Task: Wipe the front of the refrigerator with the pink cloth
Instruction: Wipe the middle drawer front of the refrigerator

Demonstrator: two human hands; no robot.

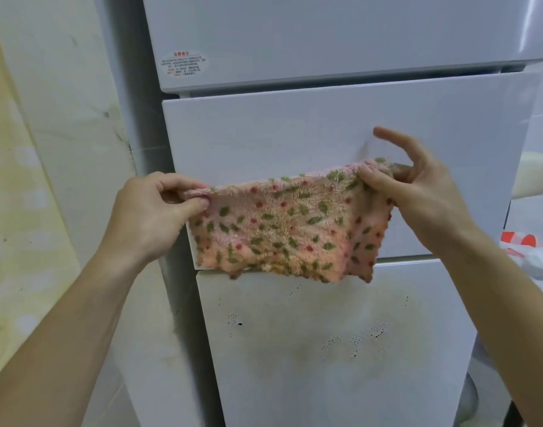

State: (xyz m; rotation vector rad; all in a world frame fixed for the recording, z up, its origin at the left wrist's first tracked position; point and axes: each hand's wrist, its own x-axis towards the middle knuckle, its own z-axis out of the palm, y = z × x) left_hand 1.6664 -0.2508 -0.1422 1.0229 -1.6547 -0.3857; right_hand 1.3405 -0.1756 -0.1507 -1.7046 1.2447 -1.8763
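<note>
Only writing I can spot is an oval sticker (183,63) on the refrigerator (325,35) upper door, red and grey print, too blurry to read.

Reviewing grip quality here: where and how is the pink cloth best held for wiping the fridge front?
The pink cloth hangs spread, pinched at its top corners by the left hand and right hand. Probably better: bunch its middle under one flat palm from the near side, pressing toward the speckled lower door.

Both arms reach forward; left hand (153,211) pinches with thumb and forefinger, right hand (418,192) pinches with other fingers spread
</note>
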